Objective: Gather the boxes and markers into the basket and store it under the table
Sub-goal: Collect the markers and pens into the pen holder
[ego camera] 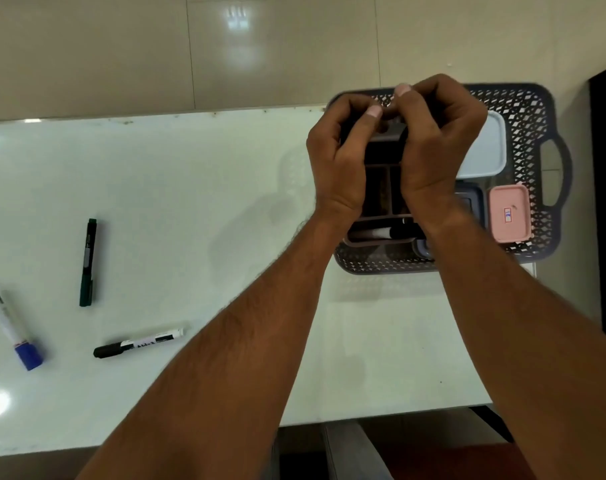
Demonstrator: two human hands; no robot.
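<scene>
Basket (523, 109): blue box (485, 150), pink box (509, 213), divided tray (381, 188) holding marker (388, 233) | left hand (339, 161) and right hand (436, 140) curled closed over tray; grip unclear

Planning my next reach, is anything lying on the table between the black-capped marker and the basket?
In the head view, only the left forearm crosses above it; the table between black-capped marker and basket looks bare.

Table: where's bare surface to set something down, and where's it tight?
Free: the table between the green marker and the basket, and its near edge below the black marker. Crowded: inside the basket, under both hands.
</scene>
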